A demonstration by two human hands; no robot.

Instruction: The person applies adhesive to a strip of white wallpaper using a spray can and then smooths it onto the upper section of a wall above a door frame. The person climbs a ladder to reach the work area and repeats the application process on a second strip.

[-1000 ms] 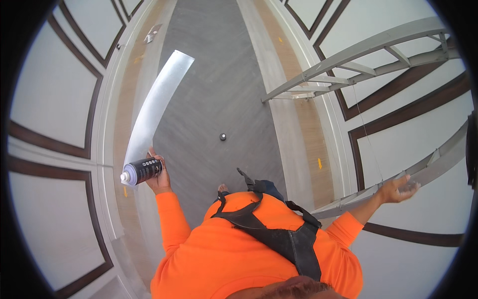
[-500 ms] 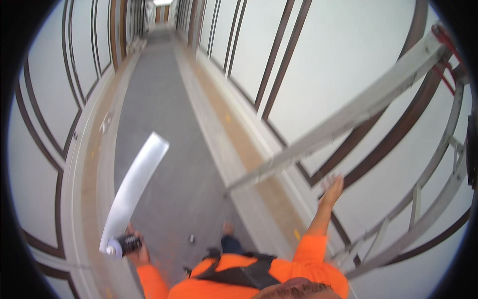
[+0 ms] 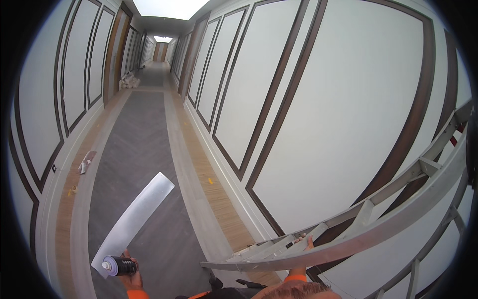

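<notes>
My left hand [image 3: 132, 276] is closed round a spray can [image 3: 119, 266] with a dark label, a pale collar and a white nozzle. A long, flat, silvery-white strip [image 3: 137, 214] extends forward from the same hand, lying behind the can. My right hand [image 3: 307, 242] is at the aluminium stepladder [image 3: 343, 251] on the right, its fingers curled at a rung between the rails. The near rail hides part of that hand and wrist. A small dark piece [image 3: 289, 245] shows beside the fingers; whether they hold it I cannot make out.
A long corridor runs ahead, with grey flooring [image 3: 137, 134] and wood-toned borders [image 3: 211, 184]. White wall panels [image 3: 343, 99] with brown trim line both sides. A trowel-like tool [image 3: 87, 162] and a tape roll [image 3: 73, 190] lie at the left. White bundles [image 3: 130, 80] sit farther along.
The view has tilted up along the corridor and come closer to the stepladder. My right hand has gone from beside the wall to the ladder. The left still holds the can and strip.
</notes>
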